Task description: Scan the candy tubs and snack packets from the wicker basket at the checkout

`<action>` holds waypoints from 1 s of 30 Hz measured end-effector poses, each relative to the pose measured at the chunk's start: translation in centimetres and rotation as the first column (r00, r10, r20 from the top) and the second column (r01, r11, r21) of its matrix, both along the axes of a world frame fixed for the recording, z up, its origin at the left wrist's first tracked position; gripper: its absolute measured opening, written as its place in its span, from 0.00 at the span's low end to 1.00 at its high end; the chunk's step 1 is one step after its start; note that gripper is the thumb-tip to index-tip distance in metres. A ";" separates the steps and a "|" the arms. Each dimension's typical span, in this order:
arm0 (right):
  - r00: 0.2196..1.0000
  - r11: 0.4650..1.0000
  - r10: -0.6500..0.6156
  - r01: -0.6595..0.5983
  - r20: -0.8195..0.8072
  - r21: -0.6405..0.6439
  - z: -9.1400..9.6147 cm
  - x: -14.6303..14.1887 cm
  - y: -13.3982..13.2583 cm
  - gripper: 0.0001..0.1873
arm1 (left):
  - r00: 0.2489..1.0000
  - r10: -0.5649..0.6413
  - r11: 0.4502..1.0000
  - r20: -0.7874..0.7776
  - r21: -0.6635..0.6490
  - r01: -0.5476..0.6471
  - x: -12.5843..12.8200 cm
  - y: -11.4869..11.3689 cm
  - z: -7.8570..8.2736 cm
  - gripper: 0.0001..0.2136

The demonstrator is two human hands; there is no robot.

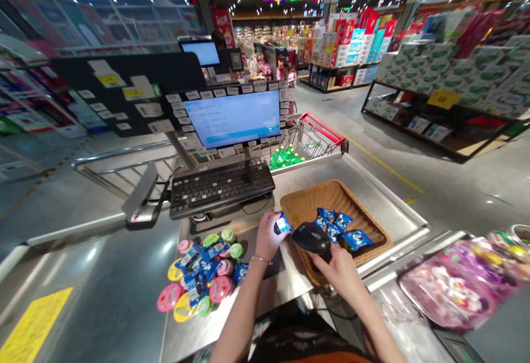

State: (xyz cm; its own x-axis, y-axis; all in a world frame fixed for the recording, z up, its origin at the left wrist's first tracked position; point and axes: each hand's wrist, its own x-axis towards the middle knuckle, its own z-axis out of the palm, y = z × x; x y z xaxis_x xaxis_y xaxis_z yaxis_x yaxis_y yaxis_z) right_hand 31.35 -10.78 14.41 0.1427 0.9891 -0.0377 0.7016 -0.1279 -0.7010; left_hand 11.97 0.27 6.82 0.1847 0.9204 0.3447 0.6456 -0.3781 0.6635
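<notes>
My left hand (268, 237) grips a small blue snack packet (282, 223) just left of a wicker basket (375, 225). A black handheld barcode scanner (311, 237) is in my right hand (336, 268), its head pointed at the packet. Several blue snack packets (339, 225) lie inside the basket. On the steel counter to the left sits a pile of blue packets and round coloured tins (202, 274).
A keyboard (221, 186) and a lit monitor (232, 118) stand behind the pile. A shopping cart (308, 142) with green bottles is beyond the counter. Pink wrapped goods (455, 285) lie at the right. Store shelves (447, 92) line the aisle.
</notes>
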 end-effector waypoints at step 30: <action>0.985 0.988 0.153 -0.155 -0.079 -0.012 -2.3 -6.1 2.7 0.24 | 0.555 0.597 0.700 -0.580 0.038 -0.713 -18.1 -9.0 -2.2 0.24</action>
